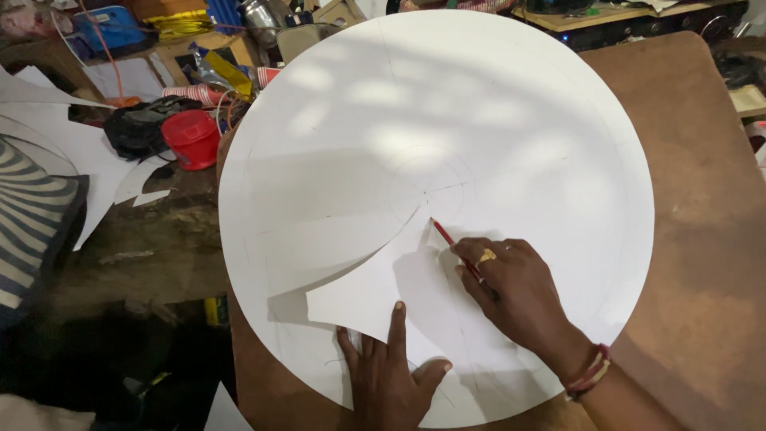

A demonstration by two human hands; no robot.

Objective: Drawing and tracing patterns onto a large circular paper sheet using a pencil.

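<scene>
A large white paper disc point(479, 112) lies on a brown table point(702, 239), with faint pencil circles and lines near its middle. On it rests a curved white paper template point(375, 287), its point toward the disc's centre. My left hand point(391, 375) presses flat on the template's lower edge, fingers spread. A red pencil point(448, 239) is gripped in my right hand point(511, 291), which wears a gold ring and thread bracelets; the pencil's tip touches the paper at the template's tip, just below the disc's centre.
A red plastic tub point(191, 137) and a black bag point(140, 124) sit on the cluttered floor at left among white paper offcuts point(72, 144). A striped cloth point(32, 223) lies at far left. A blue box point(112, 28), yellow items and clutter line the back.
</scene>
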